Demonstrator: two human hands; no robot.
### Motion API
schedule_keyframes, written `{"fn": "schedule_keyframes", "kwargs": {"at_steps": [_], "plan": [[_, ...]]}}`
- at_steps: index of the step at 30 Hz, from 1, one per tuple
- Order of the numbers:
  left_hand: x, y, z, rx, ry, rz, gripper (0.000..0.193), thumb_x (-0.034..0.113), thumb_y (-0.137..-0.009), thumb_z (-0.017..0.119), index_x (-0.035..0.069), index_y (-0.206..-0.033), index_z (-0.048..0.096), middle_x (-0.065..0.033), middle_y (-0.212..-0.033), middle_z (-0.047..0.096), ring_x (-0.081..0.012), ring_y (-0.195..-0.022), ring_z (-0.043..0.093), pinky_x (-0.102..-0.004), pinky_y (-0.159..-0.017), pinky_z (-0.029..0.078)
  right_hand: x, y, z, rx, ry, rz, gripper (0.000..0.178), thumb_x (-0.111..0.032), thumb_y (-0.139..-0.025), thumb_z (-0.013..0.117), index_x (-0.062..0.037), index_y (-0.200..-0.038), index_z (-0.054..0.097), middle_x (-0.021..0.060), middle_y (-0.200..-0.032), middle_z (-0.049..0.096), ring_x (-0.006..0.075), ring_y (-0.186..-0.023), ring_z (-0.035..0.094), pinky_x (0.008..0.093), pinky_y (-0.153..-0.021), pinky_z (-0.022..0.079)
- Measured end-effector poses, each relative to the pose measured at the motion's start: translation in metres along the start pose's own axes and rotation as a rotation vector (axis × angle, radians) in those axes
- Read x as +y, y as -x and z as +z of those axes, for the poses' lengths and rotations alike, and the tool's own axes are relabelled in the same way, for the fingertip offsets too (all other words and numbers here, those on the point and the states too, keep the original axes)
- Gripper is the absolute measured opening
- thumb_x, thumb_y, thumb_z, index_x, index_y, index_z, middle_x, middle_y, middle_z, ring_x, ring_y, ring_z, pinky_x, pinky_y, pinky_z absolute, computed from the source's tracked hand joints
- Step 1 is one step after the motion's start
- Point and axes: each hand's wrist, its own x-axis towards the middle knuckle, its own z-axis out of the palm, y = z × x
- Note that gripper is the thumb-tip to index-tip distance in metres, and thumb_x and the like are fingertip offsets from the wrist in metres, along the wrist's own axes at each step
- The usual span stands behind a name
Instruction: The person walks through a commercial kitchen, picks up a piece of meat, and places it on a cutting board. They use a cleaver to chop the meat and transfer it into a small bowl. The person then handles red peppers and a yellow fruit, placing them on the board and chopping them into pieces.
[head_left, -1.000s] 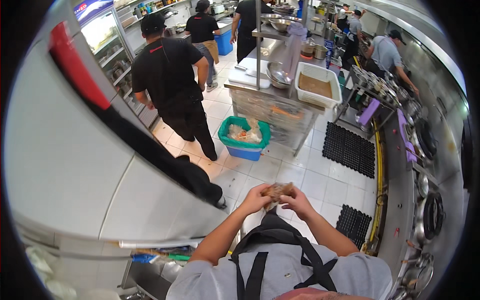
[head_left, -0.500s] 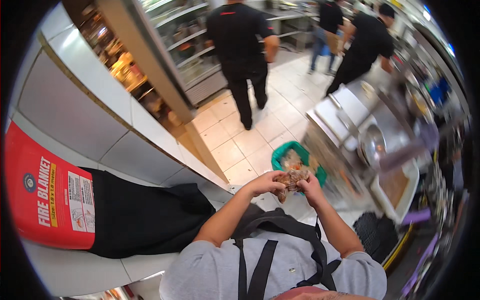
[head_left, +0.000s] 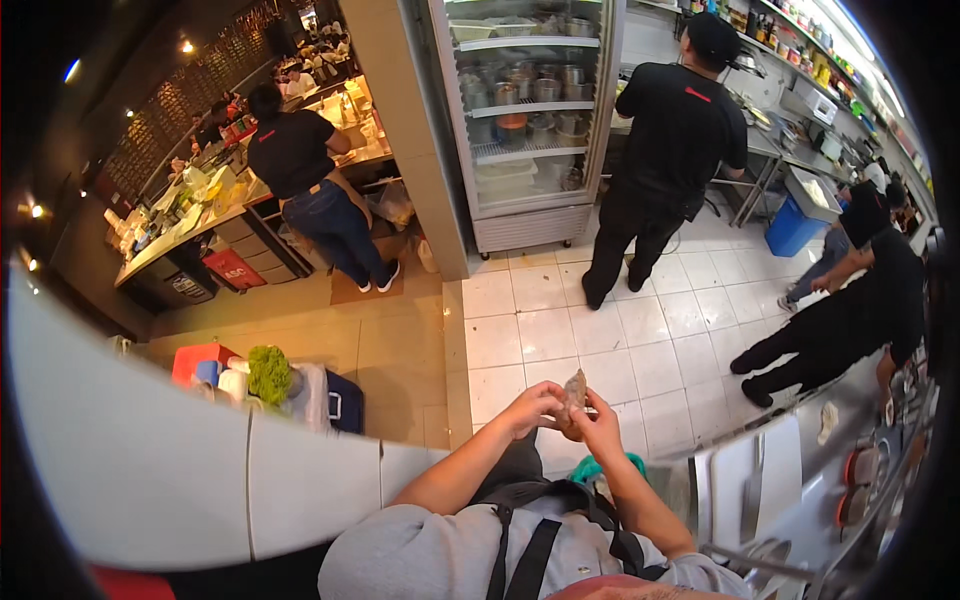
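Observation:
Between my two hands, in front of my chest, is a small brown bundle that looks wrapped in clear plastic; its contents are too unclear to name. My left hand pinches it from the left with bent fingers. From the right, my right hand grips its lower part with thumb and fingers. The bundle stands roughly upright, its narrow tip poking above my fingers. Just below my right hand, partly hidden by my forearm, shows a green bin liner.
At right, a steel counter carries a white chopping board with a knife on it. A white-tiled ledge runs along my left. Ahead stand a glass-door fridge and several people in black shirts. Lettuce tops containers beyond the ledge.
My view has swung up and left, bringing in the doorway and dining area. The bundle, crumpled sideways before, now points upward between my hands. The fire blanket has mostly left view.

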Motion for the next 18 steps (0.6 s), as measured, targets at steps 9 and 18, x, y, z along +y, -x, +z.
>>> {"fn": "schedule_keyframes", "kwargs": {"at_steps": [9,18], "plan": [[0.168,-0.208,0.083,-0.338,-0.591,-0.020,0.029,0.015,-0.088,0.086,0.008,-0.106,0.064,-0.0047,-0.094,0.070,-0.0147,-0.085,0.069,-0.0311,-0.070,0.057,-0.088,-0.148,-0.100,0.193,-0.360,0.188,0.058,-0.008,-0.090,0.075,0.0048,-0.145,0.062,0.0137,-0.113,0.077,0.0195,-0.096,0.075,0.0326,-0.083,0.060],[0.159,-0.370,0.211,-0.534,-0.759,-0.099,0.019,0.007,-0.088,0.080,0.005,-0.097,0.064,-0.0028,-0.078,0.066,-0.0114,-0.063,0.063,-0.0271,-0.055,0.051,-0.018,-0.190,-0.234,0.612,-0.387,0.280,0.050,-0.015,-0.092,0.078,-0.0030,-0.139,0.066,0.0116,-0.109,0.077,0.0189,-0.096,0.074,0.0353,-0.086,0.061]]}}
